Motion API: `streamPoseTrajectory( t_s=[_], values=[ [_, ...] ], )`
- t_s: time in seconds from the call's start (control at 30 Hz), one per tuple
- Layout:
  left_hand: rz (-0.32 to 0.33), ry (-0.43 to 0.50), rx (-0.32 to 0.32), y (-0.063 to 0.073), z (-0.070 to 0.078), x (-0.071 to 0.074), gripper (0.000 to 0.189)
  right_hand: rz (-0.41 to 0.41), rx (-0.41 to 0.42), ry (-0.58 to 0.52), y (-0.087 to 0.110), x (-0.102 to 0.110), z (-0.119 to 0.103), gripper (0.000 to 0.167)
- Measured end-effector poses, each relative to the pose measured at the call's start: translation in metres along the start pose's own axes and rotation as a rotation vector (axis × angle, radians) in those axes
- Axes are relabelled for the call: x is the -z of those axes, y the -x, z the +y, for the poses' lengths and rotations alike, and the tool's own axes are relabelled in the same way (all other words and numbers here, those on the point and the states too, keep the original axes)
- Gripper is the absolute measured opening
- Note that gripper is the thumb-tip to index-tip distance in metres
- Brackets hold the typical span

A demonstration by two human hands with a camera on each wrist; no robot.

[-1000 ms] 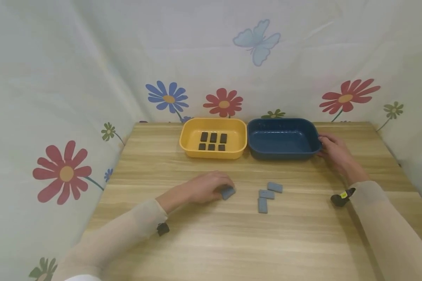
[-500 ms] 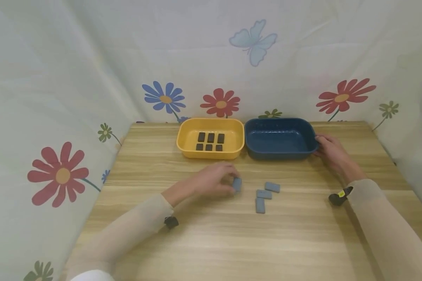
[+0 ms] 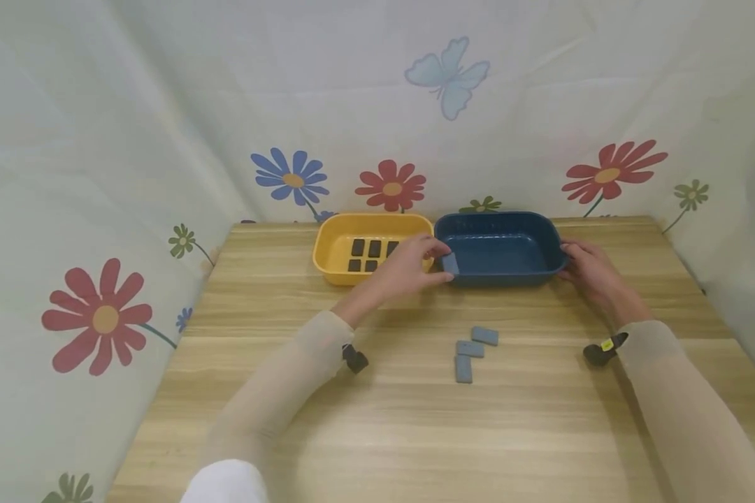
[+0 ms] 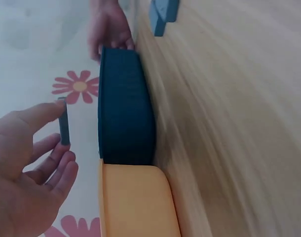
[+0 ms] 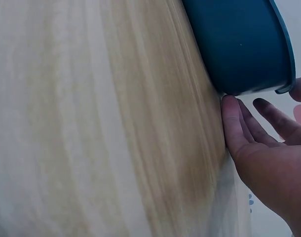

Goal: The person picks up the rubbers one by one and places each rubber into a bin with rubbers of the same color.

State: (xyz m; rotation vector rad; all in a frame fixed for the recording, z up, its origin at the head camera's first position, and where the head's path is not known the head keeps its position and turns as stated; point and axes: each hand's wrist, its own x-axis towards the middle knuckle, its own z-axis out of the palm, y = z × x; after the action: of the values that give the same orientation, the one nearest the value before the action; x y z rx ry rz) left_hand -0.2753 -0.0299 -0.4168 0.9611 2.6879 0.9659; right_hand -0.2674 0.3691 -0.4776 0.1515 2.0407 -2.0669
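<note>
My left hand (image 3: 409, 269) pinches a flat grey-blue rectangular tile (image 3: 449, 265) between its fingertips. That tile is over the left end of the dark blue bin (image 3: 503, 279); in the left wrist view the tile (image 4: 64, 123) stands clear above the rim. My right hand (image 3: 594, 272) holds the bin's right end; in the right wrist view, fingertips (image 5: 230, 101) are at its base and another finger is at the rim. Three more grey-blue tiles (image 3: 463, 369) lie on the wooden table in front of the bin, close together.
A yellow bin (image 3: 340, 278) stands against the blue bin's left side, holding several small dark blocks (image 3: 357, 247); my left hand hides part of it. A flowered curtain (image 3: 516, 105) hangs behind the table (image 3: 377, 433).
My left hand has lifted the grey-blue tile from the table and carried it up and right, to the blue bin. My right hand stays at the bin's end.
</note>
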Motion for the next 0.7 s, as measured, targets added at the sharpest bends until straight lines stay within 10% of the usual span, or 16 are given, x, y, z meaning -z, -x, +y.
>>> streamPoseTrajectory(
  t_s=[0.7],
  values=[
    [0.022,-0.110,0.183,-0.107,0.005,-0.029,0.049,-0.004,-0.001,0.001,-0.001,0.002,0.000,0.048]
  ],
)
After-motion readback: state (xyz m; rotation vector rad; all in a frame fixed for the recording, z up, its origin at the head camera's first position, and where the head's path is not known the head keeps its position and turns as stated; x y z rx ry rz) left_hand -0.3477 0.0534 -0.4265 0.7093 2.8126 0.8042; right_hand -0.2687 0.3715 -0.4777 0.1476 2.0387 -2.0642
